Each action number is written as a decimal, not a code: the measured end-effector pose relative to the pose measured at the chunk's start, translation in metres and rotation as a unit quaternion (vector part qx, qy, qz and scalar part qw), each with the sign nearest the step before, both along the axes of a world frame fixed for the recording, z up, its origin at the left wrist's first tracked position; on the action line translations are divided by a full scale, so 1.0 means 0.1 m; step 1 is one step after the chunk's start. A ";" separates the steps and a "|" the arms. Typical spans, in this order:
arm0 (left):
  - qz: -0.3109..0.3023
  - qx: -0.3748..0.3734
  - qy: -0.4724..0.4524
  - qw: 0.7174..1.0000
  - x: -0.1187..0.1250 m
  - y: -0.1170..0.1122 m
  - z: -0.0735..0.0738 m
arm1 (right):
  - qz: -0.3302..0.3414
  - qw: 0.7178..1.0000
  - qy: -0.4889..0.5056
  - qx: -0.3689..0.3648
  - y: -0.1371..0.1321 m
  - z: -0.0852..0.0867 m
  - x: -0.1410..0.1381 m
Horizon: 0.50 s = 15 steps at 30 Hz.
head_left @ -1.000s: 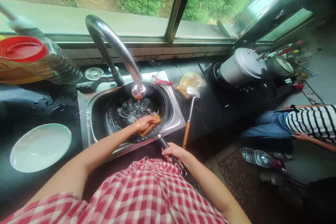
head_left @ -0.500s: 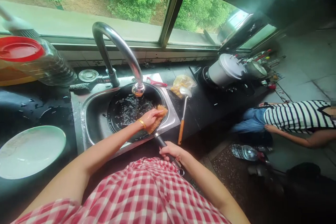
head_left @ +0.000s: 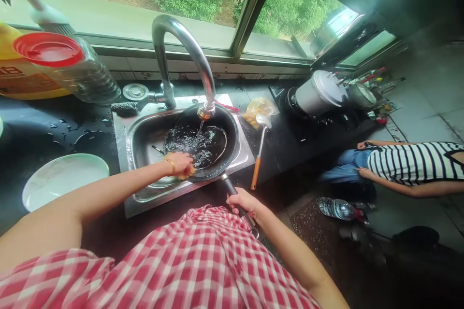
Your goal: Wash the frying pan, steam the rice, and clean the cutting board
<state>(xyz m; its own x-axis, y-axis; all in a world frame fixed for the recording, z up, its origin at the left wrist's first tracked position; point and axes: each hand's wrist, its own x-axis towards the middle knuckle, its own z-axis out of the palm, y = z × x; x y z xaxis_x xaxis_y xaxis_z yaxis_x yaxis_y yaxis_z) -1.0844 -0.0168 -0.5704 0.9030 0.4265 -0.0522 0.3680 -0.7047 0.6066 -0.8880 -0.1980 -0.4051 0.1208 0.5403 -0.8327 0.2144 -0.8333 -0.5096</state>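
My left hand [head_left: 178,163] is closed on an orange-brown scrubbing pad [head_left: 187,173], mostly hidden under the fingers, at the near left rim of a black frying pan [head_left: 219,147]. My right hand [head_left: 243,203] grips the pan's black handle [head_left: 228,184] close to my body. The pan lies tilted over the steel sink [head_left: 136,140], with water in it. From the curved faucet [head_left: 184,34] a stream runs into the pan and splashes.
A white bowl [head_left: 65,178] stands left, below a red-lidded jar [head_left: 50,50]. Right of the sink lie a wooden-handled ladle [head_left: 260,149] and a bag of yellowish food [head_left: 259,108]. A pot [head_left: 319,94] sits on the stove. Another person in a striped top [head_left: 413,164] is at the right.
My left hand has moved with the scrubbing pad from the pan's right rim to its near left rim. The pan is tilted more, and my right hand keeps its handle. The view has shifted slightly.
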 end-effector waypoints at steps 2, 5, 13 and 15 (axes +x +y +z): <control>0.061 -0.016 -0.009 0.998 -0.04 0.16 -0.12 | -0.008 1.000 -0.018 -0.001 -0.02 0.09 -0.10; 0.135 -0.031 -0.025 0.990 -0.03 0.45 -0.24 | -0.019 0.999 -0.045 0.004 -0.01 0.27 -0.25; 0.281 -0.029 -0.034 0.959 0.22 0.82 -0.11 | 0.012 0.984 -0.177 0.003 0.16 0.77 -0.52; 0.263 -0.034 -0.063 0.962 0.38 0.67 0.00 | 0.021 0.976 -0.217 -0.002 0.20 0.89 -0.57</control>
